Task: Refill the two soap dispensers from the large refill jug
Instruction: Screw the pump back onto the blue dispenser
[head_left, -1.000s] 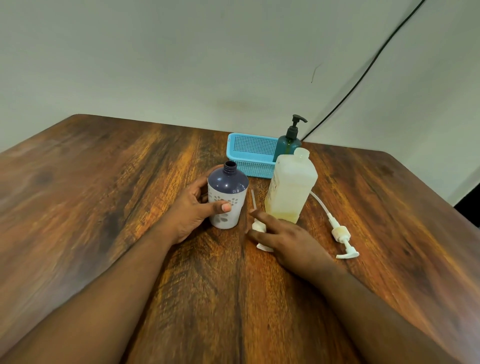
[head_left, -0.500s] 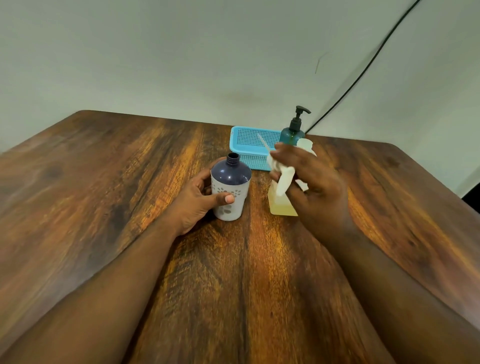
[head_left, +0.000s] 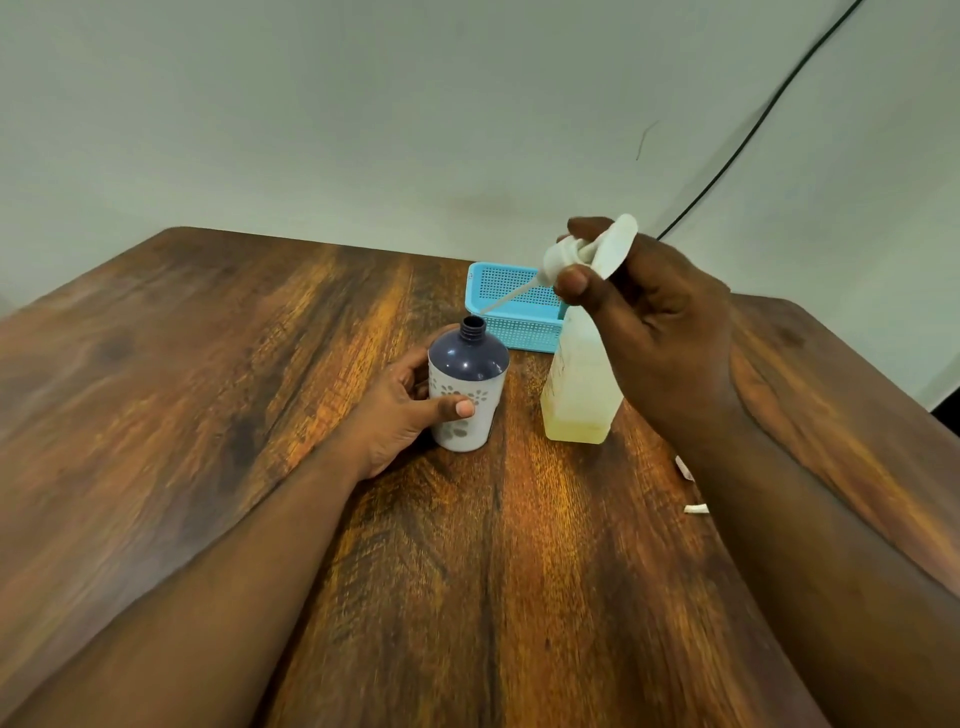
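A purple-topped dispenser bottle (head_left: 469, 384) with a white flowered sleeve stands uncapped on the wooden table (head_left: 218, 415), and my left hand (head_left: 400, 410) grips its side. My right hand (head_left: 654, 322) holds a white pump head (head_left: 587, 254) raised in the air; its thin tube slants down-left, the tip just above and right of the bottle's open neck. The translucent refill jug (head_left: 579, 395), with a little yellowish liquid at the bottom, stands right of the bottle, partly behind my right hand. The green dispenser is hidden.
A light-blue mesh basket (head_left: 511, 306) sits behind the bottle and jug near the wall. Small white parts of another pump (head_left: 695, 508) peek out beside my right forearm. A black cable (head_left: 753, 130) runs up the wall at the right.
My right hand picked the white pump head up from the table by the jug and lifted it up and to the right, tube pointing at the bottle's neck. The left hand stayed on the bottle.
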